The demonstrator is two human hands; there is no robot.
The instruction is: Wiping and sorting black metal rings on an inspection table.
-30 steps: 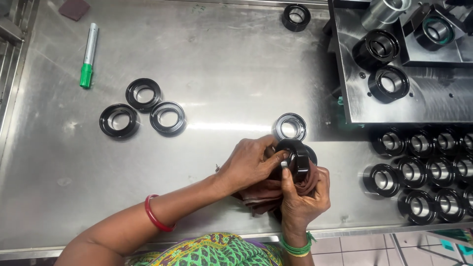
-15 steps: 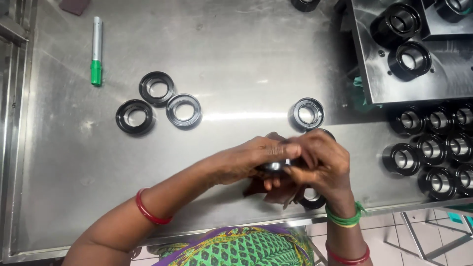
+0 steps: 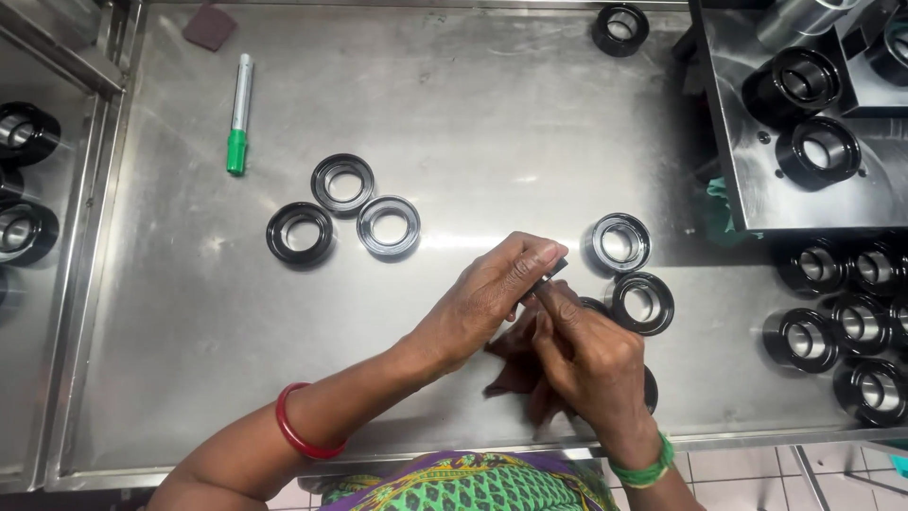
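Both hands meet low at the centre of the steel table (image 3: 492, 123). The left hand (image 3: 487, 298) comes in from seven o'clock, a red bangle (image 3: 301, 437) on the wrist, its thumb and fingertips pinched narrow on a small dark part (image 3: 547, 281) that barely shows between the fingers. The right hand (image 3: 586, 355), with a green bangle (image 3: 641, 468) on its wrist, rises from six o'clock and lays its forefinger tip against the same part; its other fingers are curled, and I cannot tell what, if anything, they close on. A black ring (image 3: 643, 303) lies just beside the right hand at two o'clock, another ring (image 3: 619, 243) touching it above.

Well to the left, at ten o'clock of the hands, three black rings (image 3: 342, 210) sit in a cluster; further up lies a green-and-white marker (image 3: 238, 114), with a brown pad (image 3: 210, 26) near the top edge. Black cylindrical housings (image 3: 24, 180) stand in the left tray. One ring (image 3: 620, 28) lies alone at twelve o'clock. At far right, rows of black housings (image 3: 842, 312) crowd the table edge below a metal fixture block (image 3: 813, 189) holding two more. Tiled floor shows under the near edge
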